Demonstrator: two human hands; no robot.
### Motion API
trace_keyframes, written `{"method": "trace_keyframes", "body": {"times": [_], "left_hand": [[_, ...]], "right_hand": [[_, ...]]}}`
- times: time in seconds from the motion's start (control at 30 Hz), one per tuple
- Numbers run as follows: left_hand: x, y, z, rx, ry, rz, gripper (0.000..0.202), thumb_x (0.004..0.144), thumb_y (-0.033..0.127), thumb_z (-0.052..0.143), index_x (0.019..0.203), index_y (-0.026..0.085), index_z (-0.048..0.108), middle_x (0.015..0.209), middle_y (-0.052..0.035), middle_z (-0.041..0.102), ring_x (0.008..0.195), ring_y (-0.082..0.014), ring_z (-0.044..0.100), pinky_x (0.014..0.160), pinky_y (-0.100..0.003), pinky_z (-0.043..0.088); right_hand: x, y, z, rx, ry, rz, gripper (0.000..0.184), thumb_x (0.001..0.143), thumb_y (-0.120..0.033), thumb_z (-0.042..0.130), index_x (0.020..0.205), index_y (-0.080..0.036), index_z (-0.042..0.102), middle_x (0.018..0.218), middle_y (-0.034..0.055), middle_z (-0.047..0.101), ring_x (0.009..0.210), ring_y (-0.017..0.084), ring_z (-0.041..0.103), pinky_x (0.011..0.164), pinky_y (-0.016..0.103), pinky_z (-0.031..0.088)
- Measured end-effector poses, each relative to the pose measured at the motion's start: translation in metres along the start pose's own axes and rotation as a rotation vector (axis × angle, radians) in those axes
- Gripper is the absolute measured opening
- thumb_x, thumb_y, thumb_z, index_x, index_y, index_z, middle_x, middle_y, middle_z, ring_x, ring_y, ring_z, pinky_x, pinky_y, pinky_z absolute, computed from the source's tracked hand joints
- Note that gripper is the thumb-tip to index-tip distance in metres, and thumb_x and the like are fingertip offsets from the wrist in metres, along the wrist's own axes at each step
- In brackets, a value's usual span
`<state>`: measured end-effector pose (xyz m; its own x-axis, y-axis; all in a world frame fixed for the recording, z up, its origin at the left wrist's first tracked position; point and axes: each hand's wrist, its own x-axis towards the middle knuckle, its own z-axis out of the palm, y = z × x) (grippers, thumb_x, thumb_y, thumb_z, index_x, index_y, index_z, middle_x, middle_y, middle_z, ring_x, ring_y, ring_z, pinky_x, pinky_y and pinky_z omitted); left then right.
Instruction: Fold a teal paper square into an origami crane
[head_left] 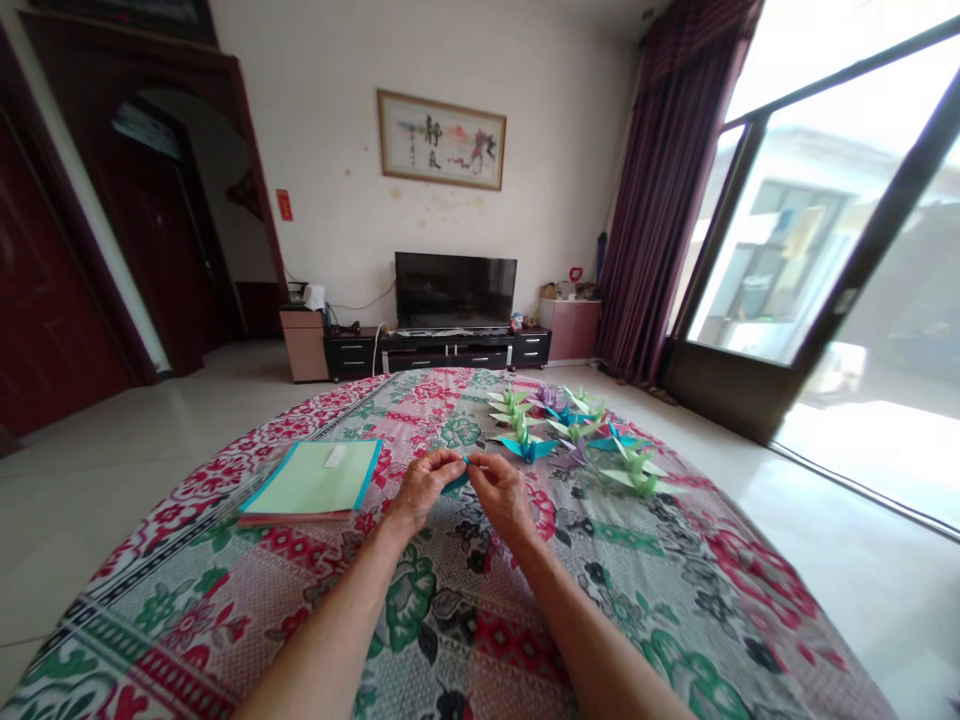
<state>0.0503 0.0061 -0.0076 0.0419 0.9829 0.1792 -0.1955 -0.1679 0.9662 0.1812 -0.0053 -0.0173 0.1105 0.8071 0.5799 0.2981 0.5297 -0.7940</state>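
Observation:
My left hand [424, 486] and my right hand [501, 491] meet over the middle of the flowered cloth [465, 600]. Both pinch a small folded piece of blue paper [459, 478] between their fingertips. Most of that paper is hidden by the fingers. A stack of coloured paper sheets [315, 480], light green on top, lies to the left of my left hand. Several folded paper cranes [574, 435], green, blue and purple, stand in rows beyond my right hand.
The cloth covers a round table. Tiled floor [97, 500] surrounds it. A television [455, 290] on a low dark cabinet stands at the far wall. Dark curtains [660, 200] and large glass doors [825, 250] are at the right.

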Motion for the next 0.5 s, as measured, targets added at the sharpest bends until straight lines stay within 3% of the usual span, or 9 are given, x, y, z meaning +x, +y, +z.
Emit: {"method": "trace_keyframes", "body": {"times": [0.17,0.5], "left_hand": [[0.0010,-0.0004,-0.0028,-0.016,-0.025,-0.013,0.019,0.056,0.030,0.073,0.067,0.015,0.067,0.064,0.0009,0.060,0.062,-0.0097,0.050,0.061,-0.021,0.038],[0.0006,0.0008,-0.0028,0.034,-0.022,-0.050,0.024,0.057,0.029,0.071,0.075,0.014,0.068,0.065,-0.0007,0.062,0.060,-0.0103,0.052,0.060,-0.021,0.039]], "right_hand": [[0.0014,-0.0030,-0.0021,-0.057,-0.028,-0.073,0.017,0.075,-0.027,0.054,0.078,-0.018,0.068,0.072,0.0024,0.066,0.066,0.013,0.058,0.063,0.023,0.046],[0.0001,0.0032,-0.0004,-0.105,0.025,-0.046,0.019,0.076,-0.028,0.055,0.078,-0.018,0.070,0.071,0.0027,0.067,0.064,0.014,0.060,0.062,0.023,0.046]]}}
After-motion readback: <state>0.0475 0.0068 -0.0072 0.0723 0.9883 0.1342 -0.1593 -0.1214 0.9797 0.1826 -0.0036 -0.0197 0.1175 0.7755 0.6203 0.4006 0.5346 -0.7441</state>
